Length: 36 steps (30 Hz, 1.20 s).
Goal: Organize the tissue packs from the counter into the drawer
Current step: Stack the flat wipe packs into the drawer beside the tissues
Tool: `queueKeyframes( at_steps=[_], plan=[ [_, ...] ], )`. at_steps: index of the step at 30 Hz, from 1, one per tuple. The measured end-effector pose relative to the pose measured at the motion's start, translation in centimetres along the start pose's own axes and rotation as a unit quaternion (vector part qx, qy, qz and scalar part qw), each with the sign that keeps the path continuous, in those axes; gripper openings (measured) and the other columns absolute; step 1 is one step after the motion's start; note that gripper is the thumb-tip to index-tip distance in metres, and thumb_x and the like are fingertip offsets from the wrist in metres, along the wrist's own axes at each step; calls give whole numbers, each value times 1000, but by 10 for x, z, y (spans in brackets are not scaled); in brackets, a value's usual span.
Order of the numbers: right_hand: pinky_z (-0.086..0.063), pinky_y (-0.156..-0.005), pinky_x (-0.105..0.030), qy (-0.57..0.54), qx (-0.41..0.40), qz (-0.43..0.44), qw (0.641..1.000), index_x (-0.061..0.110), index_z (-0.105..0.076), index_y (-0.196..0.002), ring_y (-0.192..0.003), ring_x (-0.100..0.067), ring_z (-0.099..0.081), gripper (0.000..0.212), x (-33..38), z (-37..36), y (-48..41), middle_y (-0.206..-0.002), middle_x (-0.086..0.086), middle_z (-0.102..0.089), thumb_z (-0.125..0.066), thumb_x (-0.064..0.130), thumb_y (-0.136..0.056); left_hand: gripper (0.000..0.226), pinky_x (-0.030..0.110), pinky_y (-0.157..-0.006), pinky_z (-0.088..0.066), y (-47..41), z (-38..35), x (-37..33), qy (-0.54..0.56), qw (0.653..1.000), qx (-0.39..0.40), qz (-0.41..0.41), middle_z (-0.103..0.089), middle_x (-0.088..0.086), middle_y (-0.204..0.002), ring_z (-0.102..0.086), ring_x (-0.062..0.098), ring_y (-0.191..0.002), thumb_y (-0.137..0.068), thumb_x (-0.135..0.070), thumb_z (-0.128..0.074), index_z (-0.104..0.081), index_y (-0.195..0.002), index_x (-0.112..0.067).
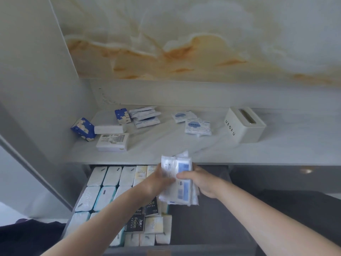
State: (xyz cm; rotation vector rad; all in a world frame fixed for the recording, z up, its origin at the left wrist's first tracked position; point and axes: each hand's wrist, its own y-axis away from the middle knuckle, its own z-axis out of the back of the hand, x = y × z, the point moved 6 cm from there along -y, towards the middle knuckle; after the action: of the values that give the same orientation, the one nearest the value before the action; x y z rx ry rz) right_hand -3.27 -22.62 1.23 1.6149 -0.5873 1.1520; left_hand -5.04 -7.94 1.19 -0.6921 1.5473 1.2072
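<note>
Tissue packs (181,174), a sheaf of flat white-and-blue ones, are held upright between my two hands. My left hand (156,182) has its fingers curled onto the sheaf's left edge, and my right hand (201,182) has its thumb laid across the front with the other fingers wrapped behind, out of sight. Directly beneath my fingers is the open drawer (212,218): rows of white packs (108,176) plus a few black and yellow ones lie under my left forearm, dark bare floor under my right wrist. Beyond my fingertips, on the counter (166,145), lie flat sachets (144,116), blue packs (83,129) far to the left, and a white box (245,124) to the right.
</note>
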Motion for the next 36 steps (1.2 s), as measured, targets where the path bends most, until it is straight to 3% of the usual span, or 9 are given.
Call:
queueKeyframes(
  at_steps=[3, 8, 12, 15, 18, 23, 28, 32, 36],
  plan=[
    [-49, -105, -39, 121, 15, -29, 992, 24, -62, -124, -108, -14, -68, 45, -15, 10, 1, -114, 3, -73, -76, 23, -80, 48, 42, -91, -56, -7, -4, 17, -43, 998, -43, 25, -67, 3, -115, -69, 18, -102, -90, -18, -66, -38, -128, -25],
    [-46, -102, -29, 272, -68, -38, 959, 30, -37, -142, -124, -7, -50, 95, -29, 49, 6, -139, 17, -48, -86, 39, -61, 44, 31, -73, -60, -19, -21, 39, -102, 993, -55, 30, -69, 5, -106, -71, 15, -90, -85, -19, -75, -45, -117, -21],
    [-53, -95, -35, 330, -40, -90, 939, 36, -51, -126, -109, -6, -60, 81, -62, 67, 3, -121, 15, -60, -85, 46, -55, 33, 19, -55, -52, -29, -35, 64, -195, 977, -81, 43, -66, 2, -102, -68, 14, -82, -83, -28, -77, -53, -105, -24],
    [-59, -85, -33, 263, 20, -131, 956, 34, -52, -121, -105, -10, -65, 65, -80, 65, 5, -116, 9, -65, -87, 18, -69, 20, 24, -64, -57, -36, -35, 80, -212, 972, -80, 61, -71, -2, -89, -69, 14, -79, -85, -28, -74, -63, -101, -22],
    [-59, -74, -30, 196, 58, -147, 968, 30, -48, -127, -106, -14, -66, 69, -94, 56, 4, -117, 3, -67, -82, 0, -74, 16, 37, -70, -58, -39, -25, 92, -209, 969, -87, 94, -72, 1, -81, -70, 21, -74, -83, -31, -73, -69, -89, -17],
    [-56, -91, -37, 200, 10, -151, 968, 32, -48, -121, -102, -9, -65, 66, -109, 53, -10, -113, 8, -66, -86, 15, -70, 32, 33, -72, -58, -46, -21, 95, -230, 961, -118, 94, -70, -3, -90, -68, 16, -83, -74, -35, -81, -63, -97, -24],
    [-47, -60, -18, 356, -32, -58, 932, 41, -53, -94, -81, -2, -62, 42, -107, 59, -21, -93, 15, -65, -77, 17, -68, 49, 22, -63, -48, -56, -34, 90, -338, 935, -90, 61, -60, -4, -95, -59, 11, -81, -71, -32, -80, -48, -107, -24],
    [-43, -57, -18, 365, -77, 6, 928, 42, -53, -100, -82, -11, -63, 45, -112, 58, -30, -94, 10, -65, -68, 8, -76, 74, 28, -87, -43, -65, -29, 79, -487, 865, -119, -17, -42, -8, -119, -48, 15, -109, -65, -47, -79, -38, -124, -27],
    [-44, -75, -24, 346, -119, 46, 930, 39, -55, -95, -93, -16, -53, 46, -117, 46, -49, -100, 7, -51, -65, 0, -71, 98, 39, -111, -31, -73, -31, 79, -566, 820, -78, -31, -32, -3, -146, -31, 23, -134, -73, -69, -61, -19, -151, -26]
  ],
)
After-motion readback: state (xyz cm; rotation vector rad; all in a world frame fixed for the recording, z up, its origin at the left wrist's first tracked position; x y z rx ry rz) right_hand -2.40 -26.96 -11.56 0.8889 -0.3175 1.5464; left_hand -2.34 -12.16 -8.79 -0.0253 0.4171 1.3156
